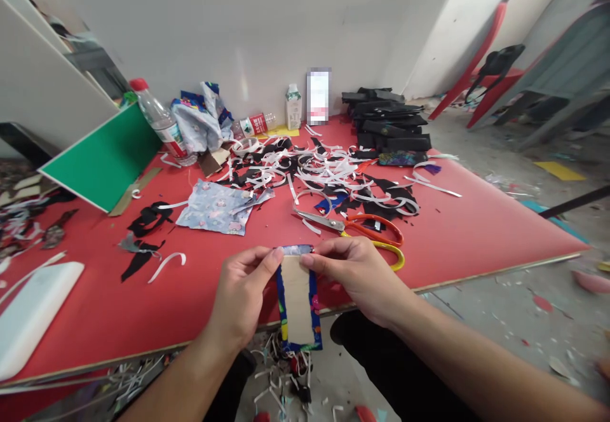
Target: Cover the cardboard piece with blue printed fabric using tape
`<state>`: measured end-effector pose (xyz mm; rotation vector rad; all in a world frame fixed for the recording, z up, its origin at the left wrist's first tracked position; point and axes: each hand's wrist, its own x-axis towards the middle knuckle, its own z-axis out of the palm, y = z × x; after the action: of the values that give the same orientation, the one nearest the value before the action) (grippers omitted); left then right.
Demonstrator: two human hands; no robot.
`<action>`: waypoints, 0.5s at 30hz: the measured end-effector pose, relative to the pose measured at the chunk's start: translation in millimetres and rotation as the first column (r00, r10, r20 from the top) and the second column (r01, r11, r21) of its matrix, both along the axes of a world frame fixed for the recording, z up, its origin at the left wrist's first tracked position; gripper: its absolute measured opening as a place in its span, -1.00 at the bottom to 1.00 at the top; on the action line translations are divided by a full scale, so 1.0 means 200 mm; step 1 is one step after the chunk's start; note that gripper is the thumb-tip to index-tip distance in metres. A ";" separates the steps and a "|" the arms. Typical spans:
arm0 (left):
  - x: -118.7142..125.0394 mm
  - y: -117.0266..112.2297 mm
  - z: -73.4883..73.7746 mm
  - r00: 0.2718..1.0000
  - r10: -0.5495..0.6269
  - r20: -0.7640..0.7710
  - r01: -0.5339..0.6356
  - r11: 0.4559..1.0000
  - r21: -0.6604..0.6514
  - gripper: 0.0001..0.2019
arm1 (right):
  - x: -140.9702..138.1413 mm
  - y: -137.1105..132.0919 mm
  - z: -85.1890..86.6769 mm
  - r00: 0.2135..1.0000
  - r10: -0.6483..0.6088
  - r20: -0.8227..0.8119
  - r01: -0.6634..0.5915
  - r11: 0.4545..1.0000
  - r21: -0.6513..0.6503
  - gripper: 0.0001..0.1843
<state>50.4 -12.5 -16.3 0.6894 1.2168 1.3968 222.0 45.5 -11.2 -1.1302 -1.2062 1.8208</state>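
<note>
I hold a small cardboard rectangle [297,304] wrapped at its edges in blue patterned fabric, upright over the near edge of the red table [95,311]. My left hand [241,295] pinches its top left corner, fingers closed on it. My right hand [355,276] pinches the top right corner with thumb and forefinger pressed on the folded fabric edge. Orange and yellow handled scissors [366,231] lie on the table just beyond my right hand.
White paper strips and black fabric scraps [328,177] litter the table's middle. A light blue cloth piece [216,206], a green board [102,161], a water bottle [159,120], a stack of black pieces [388,123], a white tray [33,311] and red chairs [481,60] surround them.
</note>
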 end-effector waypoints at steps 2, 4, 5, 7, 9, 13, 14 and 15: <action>0.00 0.01 0.00 0.999 0.049 0.011 -0.049 0.999 -0.015 -0.77 | 0.00 0.00 0.00 1.000 0.005 0.001 -0.005 1.000 -0.010 -0.70; 0.01 0.01 0.00 0.994 0.102 0.023 -0.102 0.995 -0.023 -0.76 | 0.01 0.00 0.00 1.000 0.012 -0.023 -0.013 0.999 -0.040 -0.71; 0.01 0.02 0.01 0.992 0.122 0.027 -0.121 0.992 -0.027 -0.75 | 0.01 0.00 -0.01 0.999 0.022 -0.041 -0.024 0.998 -0.059 -0.71; 0.01 0.02 0.02 0.989 0.143 0.038 -0.142 0.989 -0.042 -0.73 | 0.02 0.00 -0.01 0.996 0.049 -0.078 -0.055 0.994 -0.090 -0.70; 0.02 0.02 0.02 0.989 0.138 0.052 -0.135 0.989 -0.057 -0.70 | 0.02 0.00 -0.01 0.994 0.059 -0.094 -0.068 0.992 -0.102 -0.70; 0.01 0.01 0.03 0.993 0.102 0.067 -0.098 0.994 -0.053 -0.69 | 0.02 0.00 -0.01 0.997 -0.015 -0.079 0.007 0.995 -0.100 -0.68; 0.01 0.01 0.03 0.993 0.093 0.071 -0.089 0.995 -0.052 -0.69 | 0.01 0.00 -0.01 0.996 -0.033 -0.078 0.025 0.994 -0.103 -0.68; 0.02 0.01 0.03 0.993 0.089 0.075 -0.086 0.995 -0.050 -0.70 | 0.01 0.00 -0.01 0.996 -0.044 -0.078 0.035 0.993 -0.110 -0.69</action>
<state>53.8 -11.5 -9.5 0.5505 1.2277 1.4494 224.1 45.9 -12.5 -1.1205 -1.0429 1.9023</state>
